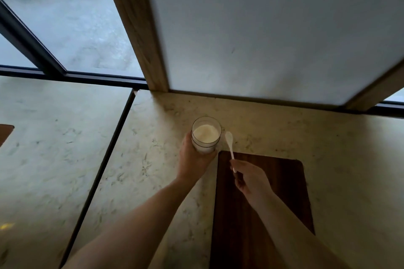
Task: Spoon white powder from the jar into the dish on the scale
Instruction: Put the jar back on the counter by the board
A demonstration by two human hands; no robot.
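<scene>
A clear glass jar (206,135) of white powder stands open on the pale stone table, near the wall. My left hand (193,160) wraps around its near side. My right hand (251,178) pinches the handle end of a small white plastic spoon (230,144). The spoon's bowl points away from me and hangs just right of the jar, outside its rim. I cannot tell whether the bowl holds powder. No dish and no scale are in view.
A dark wooden board (273,185) lies on the table (153,159) under my right hand. A white wall panel with wooden trim (153,54) rises right behind the jar. A black gap (102,166) separates this table from another on the left. Window glass fills the upper left.
</scene>
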